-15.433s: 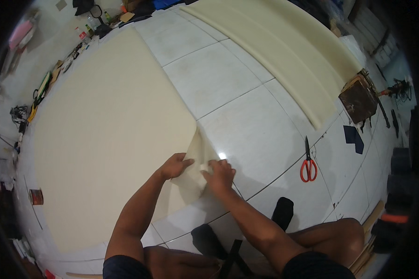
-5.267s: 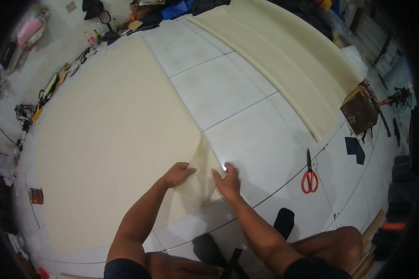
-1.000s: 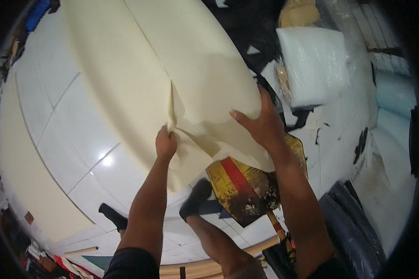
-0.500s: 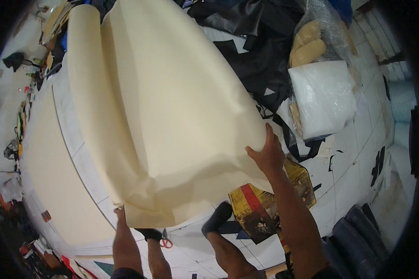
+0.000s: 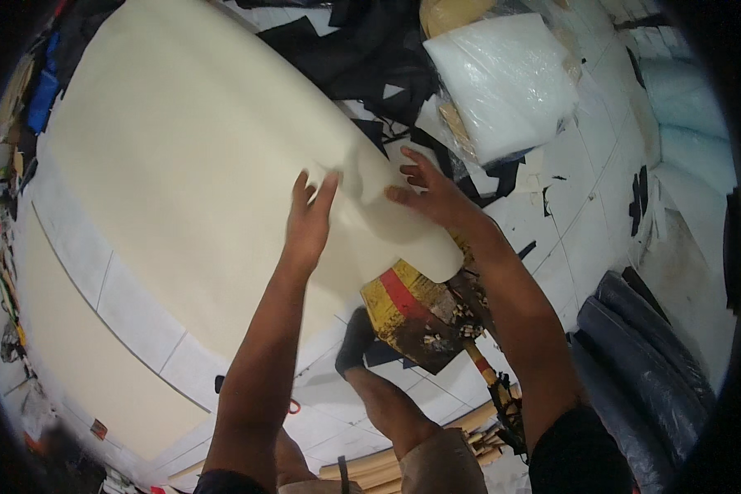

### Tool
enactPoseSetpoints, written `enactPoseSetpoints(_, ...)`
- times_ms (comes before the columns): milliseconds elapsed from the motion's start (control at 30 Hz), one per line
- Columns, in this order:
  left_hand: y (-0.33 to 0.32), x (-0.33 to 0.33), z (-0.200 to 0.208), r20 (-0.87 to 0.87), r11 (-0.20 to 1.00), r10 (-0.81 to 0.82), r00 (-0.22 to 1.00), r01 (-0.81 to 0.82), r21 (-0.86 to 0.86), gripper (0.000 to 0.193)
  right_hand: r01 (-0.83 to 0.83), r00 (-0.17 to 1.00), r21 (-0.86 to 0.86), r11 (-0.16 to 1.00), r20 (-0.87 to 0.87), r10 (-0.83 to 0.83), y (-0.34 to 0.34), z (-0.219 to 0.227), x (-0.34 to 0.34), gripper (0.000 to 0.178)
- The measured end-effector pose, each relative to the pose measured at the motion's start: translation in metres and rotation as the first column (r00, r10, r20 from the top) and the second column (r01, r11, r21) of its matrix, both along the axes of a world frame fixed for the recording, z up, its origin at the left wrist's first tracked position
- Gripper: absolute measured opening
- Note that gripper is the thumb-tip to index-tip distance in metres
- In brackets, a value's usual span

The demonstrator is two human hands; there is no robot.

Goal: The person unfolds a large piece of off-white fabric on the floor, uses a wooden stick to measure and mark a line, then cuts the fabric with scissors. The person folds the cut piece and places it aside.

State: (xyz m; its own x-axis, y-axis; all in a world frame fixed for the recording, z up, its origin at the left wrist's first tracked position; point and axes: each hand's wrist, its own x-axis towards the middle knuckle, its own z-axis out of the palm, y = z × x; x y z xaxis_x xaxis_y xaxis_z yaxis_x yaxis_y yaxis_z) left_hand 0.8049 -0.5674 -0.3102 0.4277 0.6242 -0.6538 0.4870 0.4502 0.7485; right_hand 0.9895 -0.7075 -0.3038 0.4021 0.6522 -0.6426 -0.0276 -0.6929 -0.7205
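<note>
A large cream sheet (image 5: 198, 156) lies spread over the floor, its right side curled over into a loose roll. My left hand (image 5: 311, 216) is over the sheet beside this curl, fingers apart and holding nothing. My right hand (image 5: 436, 196) is at the outer side of the curl with its fingers spread; whether it touches the material I cannot tell. Under the curl's near end sits a worn yellow-and-red dustpan-like scoop (image 5: 407, 300) with debris in it. Red scissor handles (image 5: 294, 406) show partly behind my left forearm.
Black material scraps (image 5: 362, 58) lie beyond the curl. A clear plastic bag (image 5: 510, 90) with white padding stands at the far right. Dark blue rolls (image 5: 634, 362) lie at the near right. Another cream sheet (image 5: 90, 346) lies at the left. My foot (image 5: 355, 342) is beside the scoop.
My left hand has let go of the sheet's near left corner and moved right and up. The left roll has opened out flat. The right side is now curled over.
</note>
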Motion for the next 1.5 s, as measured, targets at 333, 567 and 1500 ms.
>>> enactPoseSetpoints(333, 0.013, 0.061, -0.05, 0.397, 0.916, 0.192, 0.898, -0.019, -0.4, 0.081, 0.057, 0.553, -0.294, 0.954, 0.805, 0.215, -0.003, -0.003, -0.096, 0.1)
enactPoseSetpoints(567, 0.01, 0.072, -0.038, 0.26, 0.944, 0.168, 0.951, -0.079, -0.321, 0.078, -0.193, 0.921, -0.114, 0.975, -0.363, 0.139, -0.025, -0.022, 0.043, 0.098)
enactPoseSetpoints(1500, 0.019, 0.079, -0.008, 0.074, 0.985, 0.169, 0.983, -0.167, -0.033, 0.107, -0.172, 0.938, -0.106, 0.979, -0.321, 0.13, -0.011, 0.03, 0.04, 0.085)
